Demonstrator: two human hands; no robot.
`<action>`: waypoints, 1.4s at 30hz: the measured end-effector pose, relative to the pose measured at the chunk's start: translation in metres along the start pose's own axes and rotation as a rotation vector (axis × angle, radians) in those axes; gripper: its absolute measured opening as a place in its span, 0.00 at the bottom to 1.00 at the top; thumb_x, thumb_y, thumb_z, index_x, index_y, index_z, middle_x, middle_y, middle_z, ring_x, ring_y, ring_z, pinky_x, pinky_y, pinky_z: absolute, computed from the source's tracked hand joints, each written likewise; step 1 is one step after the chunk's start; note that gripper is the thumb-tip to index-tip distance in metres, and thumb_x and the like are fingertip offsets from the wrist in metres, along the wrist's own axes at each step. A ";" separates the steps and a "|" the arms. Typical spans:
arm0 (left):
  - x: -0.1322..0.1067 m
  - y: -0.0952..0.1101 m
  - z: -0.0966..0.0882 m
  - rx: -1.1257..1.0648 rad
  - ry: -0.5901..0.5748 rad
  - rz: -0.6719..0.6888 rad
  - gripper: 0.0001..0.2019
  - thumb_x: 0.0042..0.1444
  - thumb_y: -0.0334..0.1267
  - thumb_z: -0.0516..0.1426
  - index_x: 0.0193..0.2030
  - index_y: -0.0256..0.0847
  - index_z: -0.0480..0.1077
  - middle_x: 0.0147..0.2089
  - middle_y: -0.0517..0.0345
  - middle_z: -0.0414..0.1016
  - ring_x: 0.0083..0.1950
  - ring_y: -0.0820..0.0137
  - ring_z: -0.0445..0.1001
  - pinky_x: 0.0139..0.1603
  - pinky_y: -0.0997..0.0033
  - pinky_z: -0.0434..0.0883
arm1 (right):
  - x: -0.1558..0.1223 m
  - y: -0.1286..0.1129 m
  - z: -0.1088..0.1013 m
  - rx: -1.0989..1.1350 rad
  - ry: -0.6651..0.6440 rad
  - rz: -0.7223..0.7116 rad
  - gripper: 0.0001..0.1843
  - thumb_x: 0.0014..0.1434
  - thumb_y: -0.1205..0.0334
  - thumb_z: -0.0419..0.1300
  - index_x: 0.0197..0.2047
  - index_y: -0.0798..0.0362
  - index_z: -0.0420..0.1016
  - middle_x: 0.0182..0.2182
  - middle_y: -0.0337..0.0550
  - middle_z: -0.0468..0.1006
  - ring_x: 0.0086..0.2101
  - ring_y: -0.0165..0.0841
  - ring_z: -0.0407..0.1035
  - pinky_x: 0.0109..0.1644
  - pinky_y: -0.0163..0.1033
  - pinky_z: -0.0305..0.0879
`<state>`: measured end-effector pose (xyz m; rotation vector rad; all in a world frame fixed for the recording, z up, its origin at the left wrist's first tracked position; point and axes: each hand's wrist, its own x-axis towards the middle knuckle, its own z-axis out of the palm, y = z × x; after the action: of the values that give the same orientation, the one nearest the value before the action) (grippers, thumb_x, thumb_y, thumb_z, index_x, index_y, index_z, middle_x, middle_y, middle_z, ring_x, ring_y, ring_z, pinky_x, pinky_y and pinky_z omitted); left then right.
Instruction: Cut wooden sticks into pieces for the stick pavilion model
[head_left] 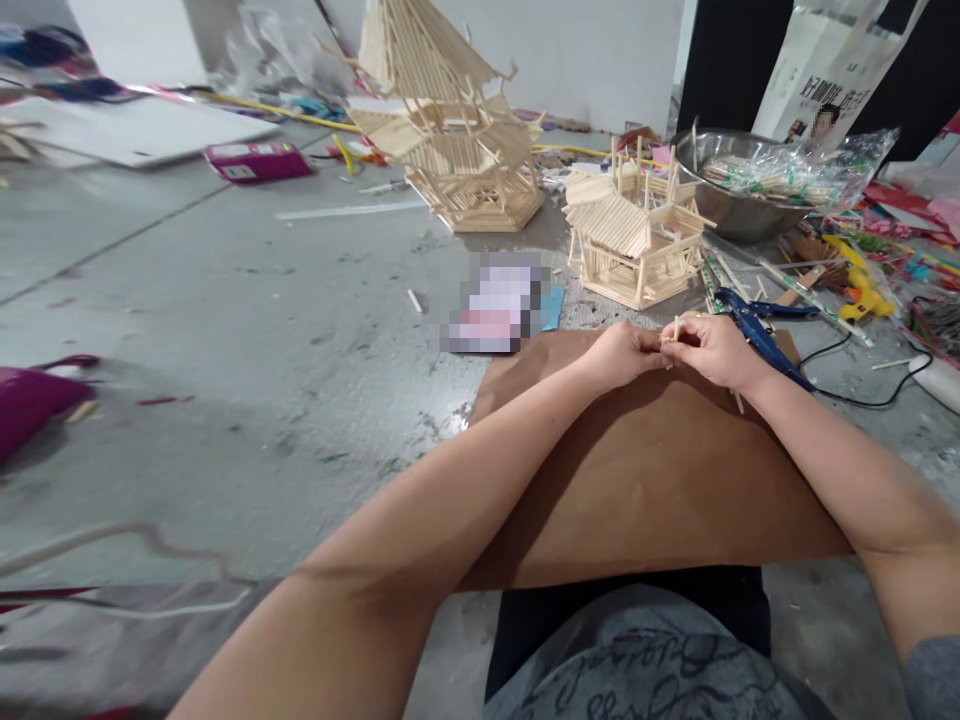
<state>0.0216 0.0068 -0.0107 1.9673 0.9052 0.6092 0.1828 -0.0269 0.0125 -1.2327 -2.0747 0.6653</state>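
My left hand [624, 354] and my right hand [711, 348] meet over the far edge of a brown sheet [660, 470]. Between their fingertips is a small piece of pale wooden sticks [676, 328], pinched from both sides; the fingers hide most of it. Another thin stick [738, 402] shows below my right hand. Just beyond my hands stands a low six-sided stick pavilion [615, 232], with part of its roof covered. Farther back rises a taller tiered stick pagoda [450, 150]. A blue tool like a glue gun [765, 335] lies right of my right hand.
A phone [491, 305], blurred out, lies left of the pavilion. At the back right, a steel bowl [750, 215] holds packets of sticks. A yellow plastic object [859, 285], a black cable and scraps clutter the right. Purple boxes [259, 161] lie on the grey floor [247, 330].
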 end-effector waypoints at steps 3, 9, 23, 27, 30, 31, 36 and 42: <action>0.000 -0.002 0.002 0.004 -0.005 0.032 0.10 0.45 0.41 0.57 0.27 0.35 0.74 0.22 0.64 0.70 0.26 0.78 0.65 0.30 0.79 0.61 | 0.000 0.004 0.000 0.027 0.002 -0.005 0.06 0.50 0.62 0.56 0.26 0.54 0.70 0.25 0.39 0.70 0.28 0.28 0.64 0.33 0.34 0.60; 0.000 -0.002 0.007 0.085 0.011 0.121 0.10 0.47 0.40 0.56 0.23 0.36 0.73 0.20 0.65 0.67 0.25 0.78 0.62 0.29 0.80 0.60 | 0.000 0.011 0.000 0.147 -0.008 0.067 0.05 0.47 0.62 0.58 0.25 0.55 0.70 0.27 0.39 0.70 0.24 0.25 0.63 0.29 0.34 0.61; 0.001 -0.003 0.010 0.100 0.033 0.132 0.11 0.49 0.39 0.55 0.24 0.35 0.74 0.21 0.64 0.71 0.27 0.77 0.67 0.36 0.78 0.63 | 0.000 0.008 0.003 0.248 0.067 0.176 0.06 0.42 0.62 0.62 0.24 0.56 0.71 0.21 0.36 0.70 0.20 0.25 0.63 0.25 0.33 0.59; -0.002 0.005 0.010 -0.076 0.043 0.099 0.11 0.48 0.40 0.56 0.33 0.36 0.76 0.32 0.58 0.77 0.34 0.74 0.72 0.39 0.77 0.66 | 0.000 0.003 0.003 0.415 0.140 0.283 0.10 0.39 0.60 0.65 0.23 0.56 0.71 0.16 0.35 0.70 0.17 0.24 0.62 0.22 0.33 0.60; -0.005 0.013 0.010 -0.219 0.029 0.042 0.09 0.48 0.37 0.57 0.33 0.34 0.75 0.31 0.57 0.77 0.32 0.75 0.72 0.37 0.76 0.67 | 0.001 -0.001 0.000 0.555 0.170 0.340 0.13 0.37 0.59 0.67 0.23 0.57 0.70 0.14 0.35 0.69 0.15 0.24 0.61 0.18 0.31 0.58; -0.006 0.015 0.009 -0.275 0.003 0.016 0.08 0.48 0.36 0.56 0.32 0.34 0.75 0.30 0.56 0.76 0.30 0.75 0.72 0.36 0.75 0.68 | 0.001 -0.003 -0.001 0.592 0.164 0.354 0.14 0.36 0.59 0.68 0.23 0.57 0.70 0.14 0.35 0.69 0.15 0.23 0.61 0.17 0.30 0.56; -0.006 0.019 0.006 -0.464 -0.082 -0.175 0.06 0.49 0.33 0.57 0.32 0.33 0.74 0.29 0.55 0.75 0.27 0.77 0.72 0.31 0.76 0.69 | 0.003 -0.010 -0.003 0.674 0.127 0.418 0.17 0.33 0.57 0.70 0.22 0.57 0.69 0.14 0.36 0.71 0.13 0.22 0.59 0.15 0.29 0.53; -0.010 0.029 0.005 -0.578 -0.123 -0.320 0.09 0.50 0.37 0.58 0.35 0.34 0.73 0.32 0.54 0.75 0.23 0.78 0.72 0.22 0.80 0.66 | 0.005 -0.013 -0.004 0.641 0.162 0.419 0.17 0.31 0.58 0.70 0.22 0.58 0.70 0.14 0.35 0.70 0.13 0.21 0.58 0.14 0.29 0.53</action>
<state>0.0290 -0.0138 0.0109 1.2969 0.8302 0.4873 0.1767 -0.0280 0.0255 -1.2747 -1.3081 1.2539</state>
